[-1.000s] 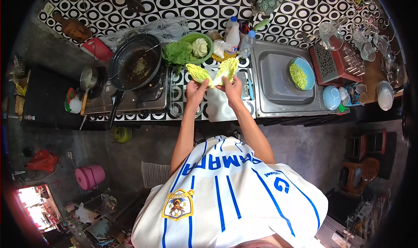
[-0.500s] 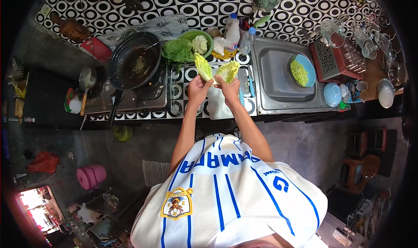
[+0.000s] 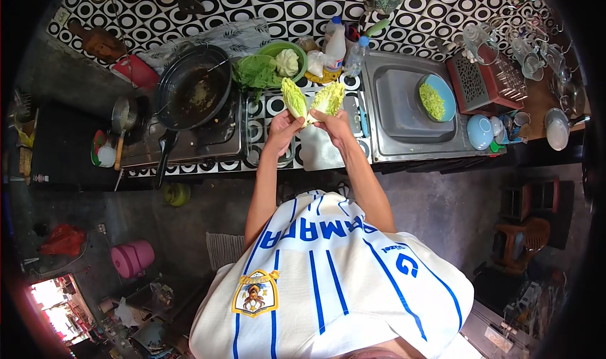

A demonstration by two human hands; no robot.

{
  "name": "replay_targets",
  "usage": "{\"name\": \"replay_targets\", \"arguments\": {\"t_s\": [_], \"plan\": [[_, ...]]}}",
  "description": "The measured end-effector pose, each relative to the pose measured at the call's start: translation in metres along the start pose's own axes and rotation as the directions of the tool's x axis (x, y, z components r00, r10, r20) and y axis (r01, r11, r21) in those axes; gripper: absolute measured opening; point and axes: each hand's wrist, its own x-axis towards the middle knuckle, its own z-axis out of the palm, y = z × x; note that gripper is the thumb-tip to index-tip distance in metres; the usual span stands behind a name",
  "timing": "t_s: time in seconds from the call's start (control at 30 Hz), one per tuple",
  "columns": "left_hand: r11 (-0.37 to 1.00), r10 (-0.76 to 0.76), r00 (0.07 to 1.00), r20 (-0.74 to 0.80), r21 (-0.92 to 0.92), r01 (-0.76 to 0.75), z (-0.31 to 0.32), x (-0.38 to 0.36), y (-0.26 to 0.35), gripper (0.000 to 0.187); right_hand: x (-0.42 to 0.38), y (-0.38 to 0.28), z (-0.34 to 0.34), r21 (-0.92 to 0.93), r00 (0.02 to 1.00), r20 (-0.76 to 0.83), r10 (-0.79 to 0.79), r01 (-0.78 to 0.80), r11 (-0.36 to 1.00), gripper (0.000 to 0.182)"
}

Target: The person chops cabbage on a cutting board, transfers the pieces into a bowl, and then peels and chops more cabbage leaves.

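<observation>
My left hand (image 3: 285, 130) grips a pale yellow-green napa cabbage piece (image 3: 293, 98) by its lower end, fingers closed. In my right hand (image 3: 334, 127), thumb and fingers pinch another napa cabbage piece (image 3: 329, 98), its frilly inner side facing me. The bases of the two pieces meet or nearly meet between my thumbs. Below the hands lies a whitish cutting board (image 3: 320, 152) on the counter. A blue-handled knife (image 3: 363, 120) rests at its right side. Just behind the left piece stands a green bowl (image 3: 298, 54) with a pale cabbage chunk (image 3: 287, 63) and green leaves (image 3: 259, 72).
At left, a black wok (image 3: 193, 94) with oily residue sits on the stove (image 3: 218, 146). On the right, a blue bowl (image 3: 446, 93) of chopped greens stands on an upturned grey tub (image 3: 404, 106) in the sink (image 3: 379, 75). Bottles (image 3: 336, 43) stand behind the board.
Both cabbage pieces have turned slightly, and the right one now stands more upright with its frilly face showing. My hands stay close together in nearly the same place.
</observation>
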Motion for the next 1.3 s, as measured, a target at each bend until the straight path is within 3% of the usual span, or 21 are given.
{"name": "replay_targets", "arguments": {"t_s": [0.23, 0.37, 0.4, 0.47, 0.5, 0.6, 0.77, 0.9, 1.1, 1.2, 1.3], "plan": [[1.0, -0.019, 0.999, 0.032, 0.018, 0.019, 0.004, -0.001, 0.002, 0.04, -0.003, -0.006, -0.008, 0.076, 0.993, 0.028, 0.11, -0.112, 0.991, 0.025], [0.998, -0.012, 1.0, -0.004, -0.06, 0.011, -0.004, -0.015, 0.003, 0.042, 0.031, 0.007, -0.049, 0.224, 0.999, -0.027, 0.034, -0.028, 0.974, 0.023], [0.998, -0.017, 0.998, -0.054, -0.068, 0.013, -0.012, -0.021, 0.006, 0.043, 0.035, -0.001, -0.065, 0.143, 0.998, -0.03, -0.047, 0.051, 0.988, 0.023], [1.0, -0.013, 0.998, -0.069, -0.021, 0.011, -0.035, -0.025, 0.003, 0.043, 0.015, -0.03, -0.058, -0.108, 0.973, -0.193, -0.127, 0.107, 0.988, 0.022], [0.999, 0.006, 0.994, -0.105, 0.046, -0.001, -0.041, -0.025, 0.001, 0.041, 0.018, -0.028, -0.064, -0.221, 0.969, -0.165, -0.185, 0.147, 0.964, 0.021], [0.977, 0.065, 0.984, -0.168, 0.213, -0.028, -0.045, -0.021, -0.003, 0.041, 0.029, -0.01, -0.073, -0.429, 0.984, -0.089, -0.151, 0.099, 0.898, 0.028], [0.981, 0.074, 0.979, -0.19, 0.192, -0.037, -0.034, -0.021, -0.02, 0.045, 0.06, 0.067, -0.095, -0.443, 0.99, -0.127, -0.058, -0.004, 0.897, 0.031], [0.989, 0.051, 0.976, -0.21, 0.15, -0.019, -0.032, -0.022, -0.038, 0.047, 0.054, 0.094, -0.092, -0.5, 0.954, -0.286, -0.089, -0.069, 0.864, 0.034], [0.989, -0.049, 0.968, -0.247, 0.124, 0.082, -0.032, -0.024, -0.051, 0.056, 0.057, 0.112, -0.096, -0.623, 0.945, -0.282, -0.167, -0.048, 0.781, 0.037], [0.989, -0.031, 0.972, -0.233, 0.133, 0.063, -0.035, -0.021, -0.056, 0.06, 0.057, 0.107, -0.091, -0.853, 0.908, -0.206, -0.364, 0.017, 0.522, 0.045], [0.974, 0.001, 0.981, -0.196, 0.223, 0.043, -0.038, -0.017, -0.05, 0.062, 0.052, 0.09, -0.069, -0.904, 0.866, -0.094, -0.491, 0.131, 0.406, 0.05]]}}
